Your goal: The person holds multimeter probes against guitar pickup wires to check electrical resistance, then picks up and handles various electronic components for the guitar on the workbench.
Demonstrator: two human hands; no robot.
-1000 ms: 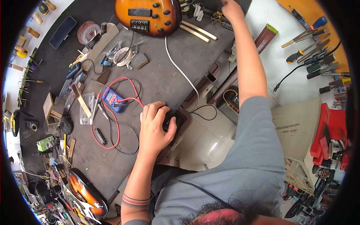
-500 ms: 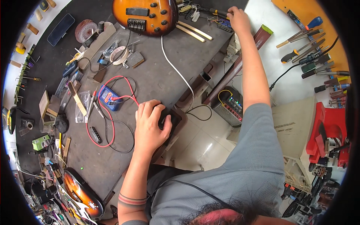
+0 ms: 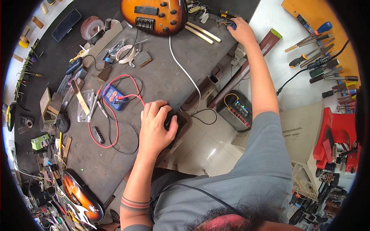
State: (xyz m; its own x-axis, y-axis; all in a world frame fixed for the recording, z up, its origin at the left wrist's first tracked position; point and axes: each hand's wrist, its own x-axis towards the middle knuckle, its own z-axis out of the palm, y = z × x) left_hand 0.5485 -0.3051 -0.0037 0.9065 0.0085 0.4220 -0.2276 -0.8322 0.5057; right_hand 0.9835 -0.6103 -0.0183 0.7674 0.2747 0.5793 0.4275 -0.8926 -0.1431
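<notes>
My left hand (image 3: pixel 156 125) rests palm down at the bench's near edge, fingers bent and slightly apart over a dark area, beside the red test lead of a blue multimeter (image 3: pixel 113 101). My right hand (image 3: pixel 241 32) reaches to the far right of the bench (image 3: pixel 185 57), its fingers closed round a small dark blue thing that I cannot make out, among wires and small parts. Left of it lie two pale sticks (image 3: pixel 202 32), a white cable (image 3: pixel 183 69) and a sunburst electric guitar body (image 3: pixel 152 13).
A second sunburst guitar body (image 3: pixel 83 194) lies amid clutter at lower left. Below the bench's right side stands an amplifier (image 3: pixel 235 113) with lit knobs. A tool board (image 3: pixel 327 42), a red stand (image 3: pixel 327 138) and a long maroon bar (image 3: pixel 268 44) are at right.
My right arm has shifted right and drawn back a little, and its fingers now close round the small dark thing. My left hand stays at the bench edge.
</notes>
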